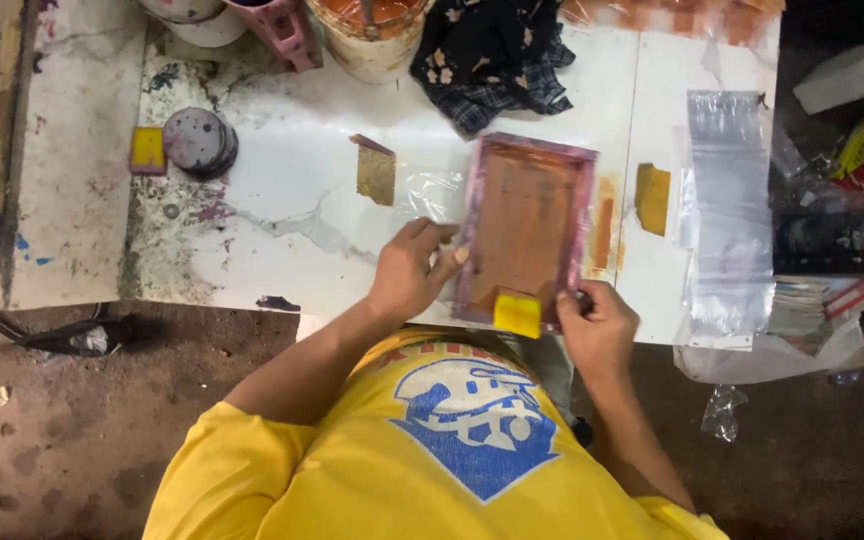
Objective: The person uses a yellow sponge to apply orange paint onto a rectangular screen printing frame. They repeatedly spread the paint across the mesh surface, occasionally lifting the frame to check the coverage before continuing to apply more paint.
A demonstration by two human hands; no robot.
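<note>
Both hands steady a framed screen (527,230) on a stained white table (282,180).

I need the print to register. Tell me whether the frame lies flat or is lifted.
Flat: the pink-edged frame rests on the white table, with no visible gap beneath.

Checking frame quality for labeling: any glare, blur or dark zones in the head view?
Head view: table brightly lit, nearly blown out; floor and right edge dark. Glare on the plastic bags. Both hands, left and right, and the frame are slightly soft, no strong motion blur.
</note>
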